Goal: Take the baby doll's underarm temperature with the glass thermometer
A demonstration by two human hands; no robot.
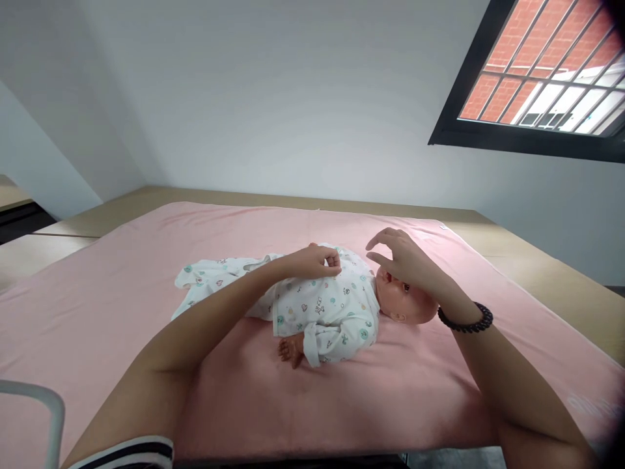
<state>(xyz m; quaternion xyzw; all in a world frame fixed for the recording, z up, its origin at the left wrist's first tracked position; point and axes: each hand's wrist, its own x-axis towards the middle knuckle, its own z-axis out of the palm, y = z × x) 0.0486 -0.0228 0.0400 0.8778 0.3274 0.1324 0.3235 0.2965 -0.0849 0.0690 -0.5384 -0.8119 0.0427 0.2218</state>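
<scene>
A baby doll (400, 298) lies on its back, its head to the right. It wears a white long-sleeved top (325, 306) with small printed figures, and matching white trousers (209, 277) stretch to the left. Over the doll's chest is my left hand (315, 262), its fingers loosely curled in; nothing shows in them, and I cannot tell whether they touch the cloth. My right hand (403, 257) hovers by the doll's face, thumb and fingers apart and holding nothing. It hides part of the face. One doll hand (291, 350) pokes out of the near sleeve.
A pink blanket (234, 404) covers most of the wooden table (527, 260). Behind stands a white wall (293, 98), with a barred window (541, 71) at upper right. A light grey curved bar (53, 404) stands at the lower left.
</scene>
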